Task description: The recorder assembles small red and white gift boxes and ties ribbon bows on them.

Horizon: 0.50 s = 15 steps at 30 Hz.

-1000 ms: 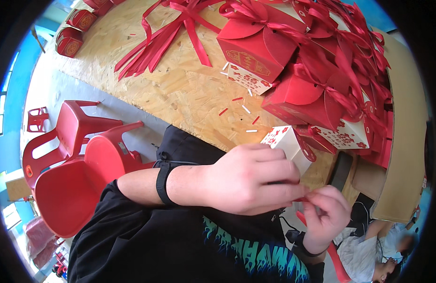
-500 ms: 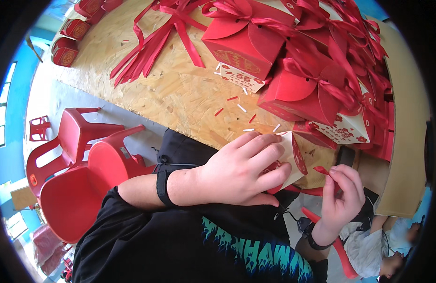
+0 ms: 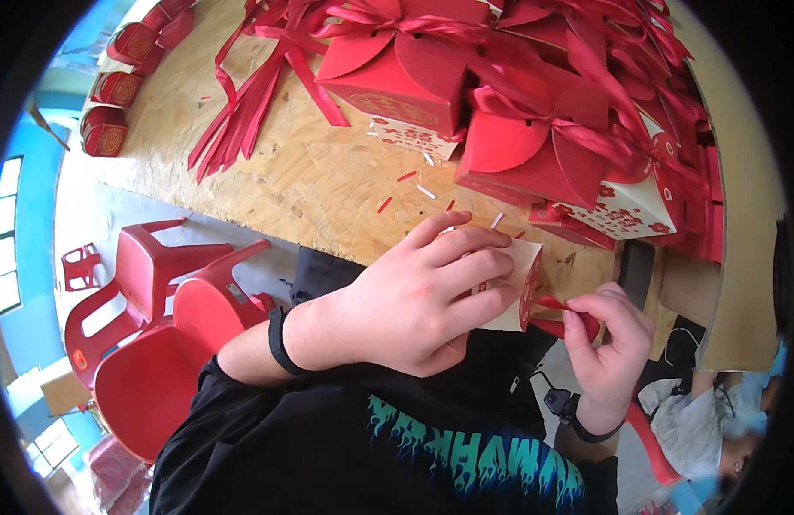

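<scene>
A cream and red paper gift box [image 3: 519, 287] sits at the table's front edge, largely covered by my hand. My left hand [image 3: 427, 296] lies over it from the left with bent fingers, gripping it. To the right of the box, my right hand [image 3: 607, 339] pinches the end of a red ribbon [image 3: 551, 303] between thumb and forefinger. More of the red ribbon passes below the box's right side. Just beyond rest finished red boxes, among them a bow-tied box [image 3: 534, 142] with a flowered cream side.
A bundle of loose red ribbons [image 3: 251, 107] lies at the back of the wooden table [image 3: 242, 193]. Small paper strips are scattered before the boxes. A cardboard panel [image 3: 745, 172] stands at right. Red chairs [image 3: 143, 386] are at left; a person in white is at lower right.
My right hand has brought the ribbon end left, close to the box's side. The left hand still covers the box, and the view has shifted slightly.
</scene>
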{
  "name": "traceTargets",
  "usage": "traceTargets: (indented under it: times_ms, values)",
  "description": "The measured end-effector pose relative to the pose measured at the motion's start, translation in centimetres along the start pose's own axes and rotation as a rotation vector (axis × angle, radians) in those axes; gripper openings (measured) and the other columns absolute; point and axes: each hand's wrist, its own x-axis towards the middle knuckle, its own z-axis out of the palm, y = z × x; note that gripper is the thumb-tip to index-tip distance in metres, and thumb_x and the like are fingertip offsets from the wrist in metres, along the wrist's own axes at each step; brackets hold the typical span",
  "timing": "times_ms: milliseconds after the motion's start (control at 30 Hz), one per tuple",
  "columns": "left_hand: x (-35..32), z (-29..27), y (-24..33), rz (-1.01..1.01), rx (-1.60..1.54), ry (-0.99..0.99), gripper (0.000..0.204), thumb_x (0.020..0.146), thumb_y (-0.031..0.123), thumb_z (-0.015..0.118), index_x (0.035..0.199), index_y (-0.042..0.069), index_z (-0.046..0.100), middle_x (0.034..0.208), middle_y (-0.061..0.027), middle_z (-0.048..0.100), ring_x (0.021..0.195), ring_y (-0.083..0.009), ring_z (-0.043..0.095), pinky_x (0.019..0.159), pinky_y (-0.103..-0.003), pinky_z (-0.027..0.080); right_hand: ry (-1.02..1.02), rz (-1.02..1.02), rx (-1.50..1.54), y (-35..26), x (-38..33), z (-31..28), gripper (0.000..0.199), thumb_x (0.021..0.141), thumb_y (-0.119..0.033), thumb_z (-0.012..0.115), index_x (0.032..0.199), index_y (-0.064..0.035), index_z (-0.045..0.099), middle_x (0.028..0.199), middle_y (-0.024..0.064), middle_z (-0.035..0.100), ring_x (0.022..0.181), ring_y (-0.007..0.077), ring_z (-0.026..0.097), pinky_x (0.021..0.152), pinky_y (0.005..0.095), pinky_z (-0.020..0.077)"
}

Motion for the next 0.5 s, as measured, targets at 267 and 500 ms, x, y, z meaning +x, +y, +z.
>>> traceTargets:
  times_ms: [267,500]
  values:
    - [0.56,0.38,0.31,-0.071,-0.033,0.171,0.04,0.07,0.008,0.073,0.109,0.005,0.065,0.113,-0.0111,0.062,0.112,-0.0343,0.061,0.095,-0.049,0.048,0.02,-0.095,-0.086,0.04,0.72,0.59,0.018,0.073,0.006,0.076,0.088,-0.0013,0.071,0.067,0.0088,0.06,0.058,0.0242,0.054,0.056,0.0333,0.043]
    - [0.88,0.55,0.51,-0.102,-0.029,0.182,0.04,0.066,0.006,0.07,0.106,0.005,0.066,0.111,-0.0114,0.062,0.107,-0.0341,0.062,0.092,-0.046,0.048,0.02,-0.095,-0.152,-0.08,0.78,-0.12,0.019,0.071,0.008,0.076,0.088,-0.0012,0.071,0.065,0.0085,0.057,0.057,0.0248,0.053,0.055,0.0341,0.042]
